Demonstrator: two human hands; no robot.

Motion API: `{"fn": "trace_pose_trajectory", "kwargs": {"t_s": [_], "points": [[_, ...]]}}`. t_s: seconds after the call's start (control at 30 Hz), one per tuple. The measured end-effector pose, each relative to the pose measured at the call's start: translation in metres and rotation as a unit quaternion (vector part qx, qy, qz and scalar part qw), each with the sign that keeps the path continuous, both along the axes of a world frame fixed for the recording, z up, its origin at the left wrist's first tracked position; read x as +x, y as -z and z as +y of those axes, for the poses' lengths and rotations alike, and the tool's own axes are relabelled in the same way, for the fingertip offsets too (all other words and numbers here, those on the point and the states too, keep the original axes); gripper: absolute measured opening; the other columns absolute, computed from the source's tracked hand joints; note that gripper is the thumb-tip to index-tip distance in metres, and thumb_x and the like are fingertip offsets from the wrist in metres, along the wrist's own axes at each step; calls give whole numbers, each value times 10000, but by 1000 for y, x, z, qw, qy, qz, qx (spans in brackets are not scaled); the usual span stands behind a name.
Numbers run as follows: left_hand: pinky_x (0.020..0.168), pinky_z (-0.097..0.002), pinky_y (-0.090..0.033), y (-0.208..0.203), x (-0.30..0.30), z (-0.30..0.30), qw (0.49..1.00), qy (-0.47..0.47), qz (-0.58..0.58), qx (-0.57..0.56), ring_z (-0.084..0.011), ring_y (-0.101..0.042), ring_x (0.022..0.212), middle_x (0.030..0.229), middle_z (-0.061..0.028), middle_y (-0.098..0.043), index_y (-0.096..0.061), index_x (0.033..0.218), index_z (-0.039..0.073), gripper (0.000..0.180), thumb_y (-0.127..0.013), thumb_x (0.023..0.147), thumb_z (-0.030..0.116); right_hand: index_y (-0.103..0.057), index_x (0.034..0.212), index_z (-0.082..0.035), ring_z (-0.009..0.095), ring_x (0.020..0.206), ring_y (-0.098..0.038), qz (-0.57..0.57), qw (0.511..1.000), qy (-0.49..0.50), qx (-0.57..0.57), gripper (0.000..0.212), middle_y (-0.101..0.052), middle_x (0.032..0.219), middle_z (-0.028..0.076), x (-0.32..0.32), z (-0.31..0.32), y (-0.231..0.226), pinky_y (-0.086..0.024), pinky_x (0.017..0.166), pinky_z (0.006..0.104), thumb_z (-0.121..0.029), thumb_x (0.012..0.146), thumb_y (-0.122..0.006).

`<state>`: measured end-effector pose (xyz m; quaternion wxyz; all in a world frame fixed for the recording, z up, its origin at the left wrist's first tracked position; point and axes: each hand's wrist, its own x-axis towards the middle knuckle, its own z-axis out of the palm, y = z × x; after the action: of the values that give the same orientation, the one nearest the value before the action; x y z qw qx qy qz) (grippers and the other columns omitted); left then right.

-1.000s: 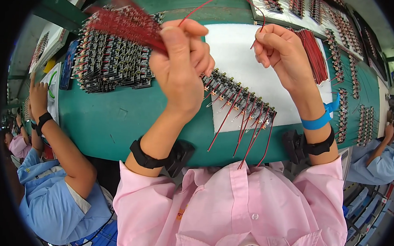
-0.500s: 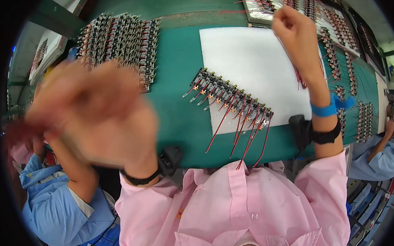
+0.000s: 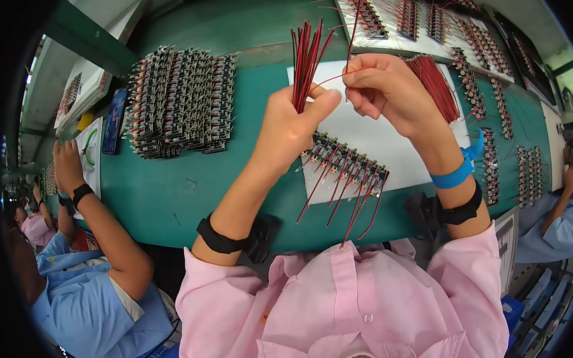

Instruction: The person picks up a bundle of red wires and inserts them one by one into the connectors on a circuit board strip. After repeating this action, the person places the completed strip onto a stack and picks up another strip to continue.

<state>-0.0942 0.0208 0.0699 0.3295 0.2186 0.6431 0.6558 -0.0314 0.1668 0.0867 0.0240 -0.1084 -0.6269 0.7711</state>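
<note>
My left hand (image 3: 292, 125) is closed around a bundle of red and black wires (image 3: 306, 68), which stands upright out of the fist. Just right of it, the thumb and fingers of my right hand (image 3: 383, 87) pinch a red-and-black wire (image 3: 355, 25). One thin red strand runs between the two hands. Below them a strip of small circuit boards (image 3: 348, 166) lies slanted across a white foam sheet (image 3: 399, 165), its upper left end partly hidden by my left hand. Several red and black wires trail from the strip toward me. Beyond my right wrist lies another pile of wires (image 3: 436, 86).
Stacked circuit boards (image 3: 181, 101) fill the left of the green table (image 3: 164, 202). A phone (image 3: 114, 120) lies beside them. White trays (image 3: 395, 43) with more board strips stand at the back right. A co-worker's arm (image 3: 109, 219) rests at the left; another person (image 3: 550, 222) sits far right.
My left hand, blurred at the far left before, has come to the middle with the wire bundle upright in it. My right hand has moved left and down, meeting it above the foam sheet.
</note>
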Motion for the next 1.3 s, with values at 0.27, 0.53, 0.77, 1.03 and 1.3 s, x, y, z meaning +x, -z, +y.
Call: {"fn": "trace_pose_trajectory", "kwargs": {"t_s": [0.27,0.53,0.77,1.03,1.3], "points": [[333,-187,-170,4,6,5,998,30,-17,51,-10,-207,359,456,75,-269,-473,708,25,164,-537,764,166,-500,688,-15,61,352,-325,-9,999,20,-38,69,-465,505,27,-1,-5,12,-292,381,197,-74,722,-505],[334,-187,-190,7,1,0,998,30,-22,58,-12,-259,362,443,62,-357,-495,675,25,131,-538,731,135,-510,690,-12,57,360,-298,7,998,44,-43,74,-447,505,13,-8,-4,15,-290,402,196,-79,720,-509],[331,-181,-176,7,-2,-5,995,51,-54,71,-7,-210,357,465,67,-304,-483,706,13,157,-549,746,150,-527,697,-19,46,402,-323,41,995,58,-67,121,-454,524,0,-9,5,8,-284,425,183,-136,728,-537],[329,-176,-186,13,-7,-6,998,47,-2,34,-4,-226,356,488,61,-359,-527,743,-13,157,-554,751,141,-541,661,-40,27,468,-392,62,986,1,154,167,-486,550,-11,5,-12,8,-279,419,166,-191,715,-587],[362,-156,-230,18,-5,-4,990,24,141,13,4,-329,414,568,15,-487,-558,765,-31,146,-555,760,115,-555,692,-28,24,474,-404,38,984,25,171,119,-495,553,-10,7,-10,17,-288,418,163,-141,723,-573]]}}
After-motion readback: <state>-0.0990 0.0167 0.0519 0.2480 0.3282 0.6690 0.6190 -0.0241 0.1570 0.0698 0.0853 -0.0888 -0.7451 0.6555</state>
